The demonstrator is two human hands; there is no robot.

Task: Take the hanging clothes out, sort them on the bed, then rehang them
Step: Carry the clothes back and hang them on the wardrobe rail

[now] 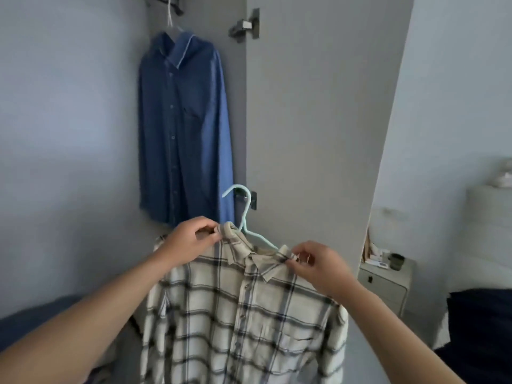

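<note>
A cream plaid shirt [243, 314] hangs in front of me on a pale blue hanger [243, 214], whose hook stands free above the collar. My left hand [191, 238] pinches the left end of the collar. My right hand [315, 263] pinches the right end of the collar. Behind them, a dark blue button-up shirt [180, 126] hangs on a white hanger [169, 15] from the rail at the top of the wardrobe.
The open wardrobe door [318, 106] with its hinges [245, 26] stands just right of the blue shirt. A white nightstand [388, 281] with small items sits at the right, beside the bed [482, 328] with dark bedding. More dark fabric [33, 317] lies low at the left.
</note>
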